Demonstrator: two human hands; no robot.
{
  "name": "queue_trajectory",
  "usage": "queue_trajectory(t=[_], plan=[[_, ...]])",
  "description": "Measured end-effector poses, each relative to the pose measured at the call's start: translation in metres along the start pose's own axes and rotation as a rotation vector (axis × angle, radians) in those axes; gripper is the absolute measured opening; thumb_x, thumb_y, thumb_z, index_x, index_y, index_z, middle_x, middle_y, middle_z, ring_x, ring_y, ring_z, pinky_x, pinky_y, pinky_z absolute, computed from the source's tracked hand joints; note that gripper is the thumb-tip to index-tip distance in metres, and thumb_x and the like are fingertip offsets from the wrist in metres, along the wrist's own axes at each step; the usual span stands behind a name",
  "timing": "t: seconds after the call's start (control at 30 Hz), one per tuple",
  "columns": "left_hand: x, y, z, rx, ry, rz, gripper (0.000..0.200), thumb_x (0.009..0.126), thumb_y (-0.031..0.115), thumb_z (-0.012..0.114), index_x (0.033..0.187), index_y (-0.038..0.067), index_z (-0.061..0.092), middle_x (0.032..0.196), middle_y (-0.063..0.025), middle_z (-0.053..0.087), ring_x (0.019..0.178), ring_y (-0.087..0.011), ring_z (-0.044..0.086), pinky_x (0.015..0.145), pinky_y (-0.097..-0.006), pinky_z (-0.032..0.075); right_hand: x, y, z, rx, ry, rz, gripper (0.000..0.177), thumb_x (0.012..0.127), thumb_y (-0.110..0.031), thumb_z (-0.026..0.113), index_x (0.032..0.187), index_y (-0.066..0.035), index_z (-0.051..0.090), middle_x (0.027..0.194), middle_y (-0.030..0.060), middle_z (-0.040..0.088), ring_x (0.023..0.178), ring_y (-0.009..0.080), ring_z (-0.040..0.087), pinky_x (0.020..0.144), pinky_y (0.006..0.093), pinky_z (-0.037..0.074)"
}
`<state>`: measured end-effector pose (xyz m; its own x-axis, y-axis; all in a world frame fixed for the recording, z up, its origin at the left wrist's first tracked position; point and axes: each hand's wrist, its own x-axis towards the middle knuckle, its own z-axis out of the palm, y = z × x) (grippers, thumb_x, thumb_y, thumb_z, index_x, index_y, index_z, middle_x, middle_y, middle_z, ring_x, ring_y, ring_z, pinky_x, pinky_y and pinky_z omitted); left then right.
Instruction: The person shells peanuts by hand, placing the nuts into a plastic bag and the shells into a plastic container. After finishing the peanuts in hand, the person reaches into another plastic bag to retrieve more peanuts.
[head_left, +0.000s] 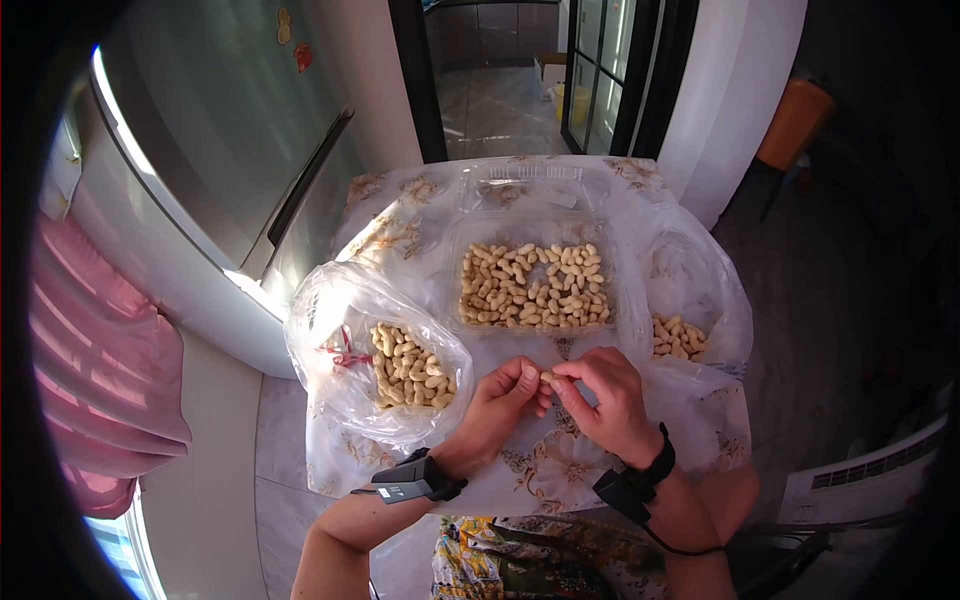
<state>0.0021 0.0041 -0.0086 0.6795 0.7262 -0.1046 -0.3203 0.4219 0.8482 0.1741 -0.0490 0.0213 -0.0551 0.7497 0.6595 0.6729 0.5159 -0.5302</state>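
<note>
My left hand [508, 398] and my right hand [605, 400] meet over the near part of the table, fingertips pinched around a small peanut [547, 377] between them. Just beyond them is a clear plastic box [450, 285] with many peanuts [530, 287] inside. To the left of my left hand, an open clear plastic bag [325, 300] holds more peanuts [410, 370]. Right of the box, another clear bag [690, 265] has a smaller heap of peanuts [678, 338] in it.
A flowered cloth [560, 460] covers the table. The box's clear lid [530, 188] lies at the far side. A refrigerator [230, 130] stands at the left, an orange stool [795, 125] at the far right. A doorway [495, 110] is ahead.
</note>
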Motion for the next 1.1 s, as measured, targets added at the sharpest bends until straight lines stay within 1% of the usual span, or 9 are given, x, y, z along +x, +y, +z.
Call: queue_trajectory(t=[0.37, 0.43, 0.87, 1.1], plan=[[0.0001, -0.0003, 0.0000, 0.005, 0.015, -0.009, 0.026, 0.106, 0.028, 0.045, 0.100, 0.006, 0.058, 0.090, -0.0011, 0.060, 0.084, -0.0090, 0.056, 0.078, -0.0247, 0.047, 0.0004, 0.0000, 0.0001, 0.001, -0.005, 0.003, 0.010, 0.083, -0.006, 0.070, 0.092, -0.005, 0.066, 0.077, 0.0066, 0.065, 0.070, 0.0259, 0.060, 0.065, 0.0365, 0.045], [0.0002, -0.0008, -0.0014, 0.026, 0.005, -0.014, 0.028, 0.105, 0.030, 0.043, 0.099, 0.006, 0.056, 0.094, -0.0019, 0.061, 0.085, -0.0098, 0.055, 0.079, -0.0261, 0.047, 0.0001, 0.0002, 0.0003, 0.006, -0.007, 0.005, 0.011, 0.083, -0.006, 0.071, 0.092, -0.005, 0.066, 0.077, 0.0066, 0.065, 0.070, 0.0258, 0.060, 0.065, 0.0366, 0.045], [0.0002, 0.0005, -0.0005, 0.028, 0.021, -0.031, 0.027, 0.105, 0.031, 0.044, 0.099, 0.007, 0.056, 0.094, -0.0018, 0.061, 0.085, -0.0100, 0.056, 0.078, -0.0260, 0.047, -0.0004, 0.0009, 0.0007, 0.006, -0.010, 0.000, 0.012, 0.082, -0.006, 0.071, 0.092, -0.005, 0.066, 0.076, 0.0067, 0.065, 0.069, 0.0257, 0.059, 0.064, 0.0363, 0.045], [-0.0002, 0.0017, 0.0004, 0.011, 0.025, -0.032, 0.026, 0.105, 0.030, 0.045, 0.099, 0.007, 0.056, 0.095, -0.0021, 0.061, 0.086, -0.0108, 0.056, 0.078, -0.0263, 0.048, -0.0005, -0.0005, 0.0000, -0.012, 0.015, 0.009, 0.014, 0.082, -0.004, 0.072, 0.094, -0.004, 0.067, 0.076, 0.0074, 0.064, 0.071, 0.0257, 0.060, 0.065, 0.0362, 0.046]])
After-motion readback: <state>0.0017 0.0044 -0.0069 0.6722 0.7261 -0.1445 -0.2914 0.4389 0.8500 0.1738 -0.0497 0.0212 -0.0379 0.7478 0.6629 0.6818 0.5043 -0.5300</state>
